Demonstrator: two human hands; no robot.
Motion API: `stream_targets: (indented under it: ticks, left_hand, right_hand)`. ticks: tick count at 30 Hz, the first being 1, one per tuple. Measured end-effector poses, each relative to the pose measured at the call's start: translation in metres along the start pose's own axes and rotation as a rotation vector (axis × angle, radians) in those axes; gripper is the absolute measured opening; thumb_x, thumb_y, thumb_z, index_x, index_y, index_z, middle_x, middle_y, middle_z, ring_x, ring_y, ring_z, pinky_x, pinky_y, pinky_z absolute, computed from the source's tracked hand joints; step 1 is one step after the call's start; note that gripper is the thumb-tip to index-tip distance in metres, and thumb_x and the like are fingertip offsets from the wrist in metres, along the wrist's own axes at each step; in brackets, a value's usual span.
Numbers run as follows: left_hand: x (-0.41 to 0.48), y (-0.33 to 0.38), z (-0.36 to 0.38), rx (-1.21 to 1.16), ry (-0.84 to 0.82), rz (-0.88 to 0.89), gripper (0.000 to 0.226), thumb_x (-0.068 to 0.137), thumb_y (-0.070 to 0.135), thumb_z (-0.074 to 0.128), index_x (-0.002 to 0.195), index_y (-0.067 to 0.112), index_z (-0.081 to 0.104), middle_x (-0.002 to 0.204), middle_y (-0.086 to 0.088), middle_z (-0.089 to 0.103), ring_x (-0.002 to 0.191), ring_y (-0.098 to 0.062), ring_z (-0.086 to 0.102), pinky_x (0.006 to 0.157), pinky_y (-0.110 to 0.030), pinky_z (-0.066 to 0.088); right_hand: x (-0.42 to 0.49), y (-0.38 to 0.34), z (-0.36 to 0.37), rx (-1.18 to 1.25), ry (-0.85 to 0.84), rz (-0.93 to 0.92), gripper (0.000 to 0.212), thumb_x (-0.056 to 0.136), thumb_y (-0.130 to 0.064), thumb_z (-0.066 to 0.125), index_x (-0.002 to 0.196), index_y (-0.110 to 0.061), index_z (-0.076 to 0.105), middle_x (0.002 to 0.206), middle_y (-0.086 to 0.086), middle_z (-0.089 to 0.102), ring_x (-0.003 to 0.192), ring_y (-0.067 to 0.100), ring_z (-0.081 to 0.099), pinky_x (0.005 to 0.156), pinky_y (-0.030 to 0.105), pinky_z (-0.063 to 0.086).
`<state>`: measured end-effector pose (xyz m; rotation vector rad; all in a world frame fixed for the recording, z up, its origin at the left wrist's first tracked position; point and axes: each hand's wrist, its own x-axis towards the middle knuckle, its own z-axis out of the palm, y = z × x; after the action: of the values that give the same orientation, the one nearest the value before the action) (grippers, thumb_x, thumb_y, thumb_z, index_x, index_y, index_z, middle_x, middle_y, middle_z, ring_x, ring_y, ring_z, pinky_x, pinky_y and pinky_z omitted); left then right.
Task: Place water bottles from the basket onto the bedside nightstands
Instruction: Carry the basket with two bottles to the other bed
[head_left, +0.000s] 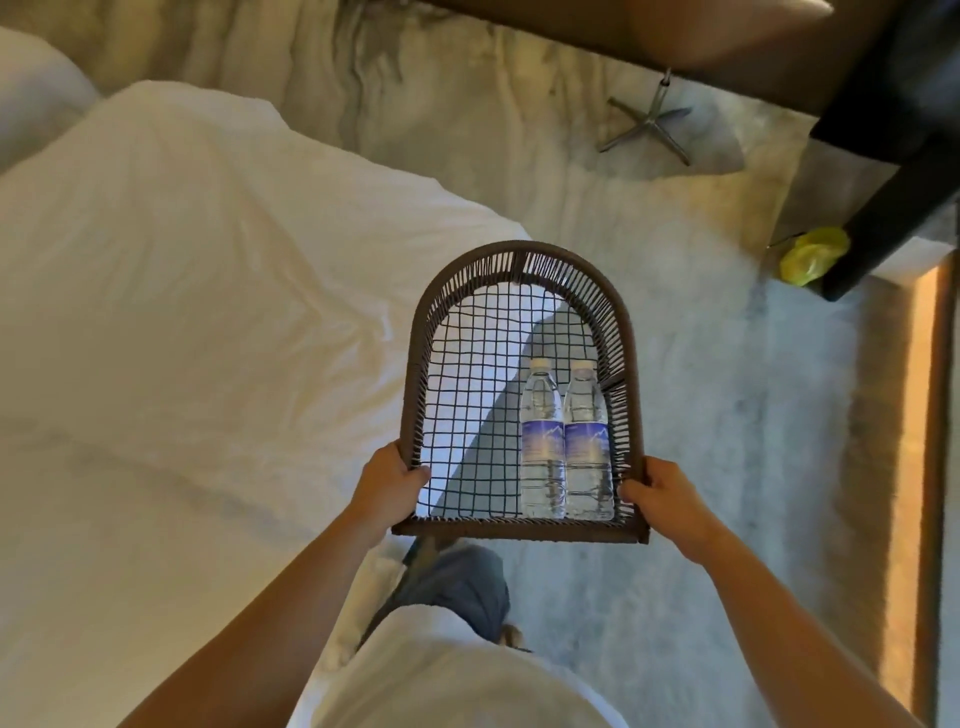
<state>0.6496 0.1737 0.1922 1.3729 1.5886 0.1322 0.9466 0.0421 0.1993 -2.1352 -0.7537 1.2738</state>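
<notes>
Bottles were the risk in the head view: two lay loose, side by side and touching, against the basket's (519, 270) right wall, caps pointing far. The left bottle (542, 441) and right bottle (587, 441) rested on open mesh, unsecured. The left hand (392, 480) clasped the near-left rim and the right hand (662, 493) the near-right rim. Any tilt would likely roll them leftward or over the low rim. No nightstand showed; the bed (208, 312) lay left.
</notes>
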Motion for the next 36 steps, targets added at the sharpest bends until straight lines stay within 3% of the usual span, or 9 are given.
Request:
stream_targets:
  ticks: [3, 6, 13, 17, 21, 26, 30, 32, 36]
  left_hand:
    - [0.044, 0.042, 0.016, 0.034, -0.002, -0.003, 0.01, 0.095, 0.014, 0.063, 0.096, 0.01, 0.053, 0.078, -0.008, 0.054, 0.064, -0.022, 0.053, 0.055, -0.029, 0.041]
    - [0.086, 0.079, 0.029, 0.033, -0.01, -0.005, 0.011, 0.095, 0.014, 0.063, 0.098, 0.009, 0.053, 0.078, -0.009, 0.053, 0.063, -0.021, 0.053, 0.053, -0.027, 0.041]
    - [0.209, 0.205, 0.053, 0.0, -0.016, 0.01, 0.007, 0.094, 0.011, 0.062, 0.096, 0.009, 0.055, 0.074, -0.009, 0.057, 0.063, -0.024, 0.054, 0.056, -0.031, 0.042]
    - [0.266, 0.284, 0.058, -0.006, -0.023, 0.007, 0.008, 0.095, 0.009, 0.06, 0.093, 0.013, 0.053, 0.073, -0.006, 0.056, 0.063, -0.022, 0.053, 0.057, -0.029, 0.043]
    - [0.324, 0.354, 0.069, -0.002, -0.001, 0.02, 0.006, 0.093, 0.008, 0.06, 0.09, 0.011, 0.056, 0.075, -0.006, 0.06, 0.064, -0.023, 0.057, 0.056, -0.03, 0.043]
    - [0.403, 0.431, 0.1, -0.047, 0.057, -0.029, 0.008, 0.092, 0.008, 0.062, 0.087, 0.009, 0.056, 0.072, -0.016, 0.06, 0.062, -0.026, 0.055, 0.059, -0.032, 0.044]
    - [0.456, 0.491, 0.127, -0.133, 0.122, -0.075, 0.01, 0.09, 0.006, 0.062, 0.094, -0.002, 0.06, 0.076, -0.022, 0.065, 0.066, -0.032, 0.058, 0.064, -0.038, 0.05]
    - [0.477, 0.522, 0.136, -0.194, 0.158, -0.1, 0.008, 0.091, 0.007, 0.062, 0.097, 0.002, 0.061, 0.077, -0.019, 0.066, 0.068, -0.035, 0.061, 0.067, -0.039, 0.053]
    - [0.509, 0.579, 0.143, -0.326, 0.228, -0.144, 0.012, 0.095, 0.01, 0.058, 0.106, 0.012, 0.063, 0.085, -0.005, 0.066, 0.078, -0.022, 0.062, 0.077, -0.034, 0.053]
  right_hand:
    - [0.048, -0.015, -0.037, -0.006, -0.011, -0.007, 0.022, 0.087, 0.0, 0.059, 0.09, -0.021, 0.067, 0.088, -0.003, 0.074, 0.084, 0.016, 0.07, 0.068, 0.027, 0.053]
    - [0.095, -0.033, -0.065, -0.021, -0.007, -0.008, 0.02, 0.087, -0.002, 0.059, 0.093, -0.019, 0.068, 0.09, -0.003, 0.074, 0.085, 0.016, 0.07, 0.071, 0.028, 0.053]
    - [0.225, -0.109, -0.149, -0.03, 0.002, -0.008, 0.026, 0.088, -0.001, 0.058, 0.087, -0.025, 0.067, 0.086, -0.008, 0.074, 0.082, 0.013, 0.071, 0.065, 0.021, 0.052]
    - [0.298, -0.151, -0.202, -0.048, -0.028, -0.019, 0.021, 0.089, -0.008, 0.059, 0.095, -0.025, 0.068, 0.095, -0.002, 0.077, 0.09, 0.019, 0.074, 0.081, 0.037, 0.06]
    - [0.375, -0.186, -0.252, -0.049, -0.042, -0.034, 0.017, 0.091, -0.012, 0.059, 0.098, -0.025, 0.067, 0.099, -0.001, 0.077, 0.092, 0.018, 0.073, 0.085, 0.038, 0.06]
    - [0.487, -0.228, -0.318, -0.104, -0.098, -0.086, 0.015, 0.094, -0.015, 0.058, 0.094, -0.028, 0.063, 0.094, -0.006, 0.072, 0.09, 0.016, 0.071, 0.074, 0.027, 0.056]
    - [0.579, -0.268, -0.374, -0.179, -0.18, -0.132, 0.017, 0.095, -0.015, 0.057, 0.093, -0.031, 0.062, 0.094, -0.008, 0.071, 0.088, 0.015, 0.07, 0.077, 0.028, 0.057]
    - [0.621, -0.297, -0.397, -0.205, -0.21, -0.153, 0.023, 0.093, -0.01, 0.057, 0.088, -0.031, 0.062, 0.091, -0.007, 0.071, 0.084, 0.012, 0.07, 0.07, 0.025, 0.055]
    - [0.697, -0.357, -0.432, -0.277, -0.28, -0.172, 0.021, 0.091, -0.004, 0.057, 0.095, -0.02, 0.068, 0.092, -0.001, 0.073, 0.082, 0.012, 0.07, 0.066, 0.024, 0.054]
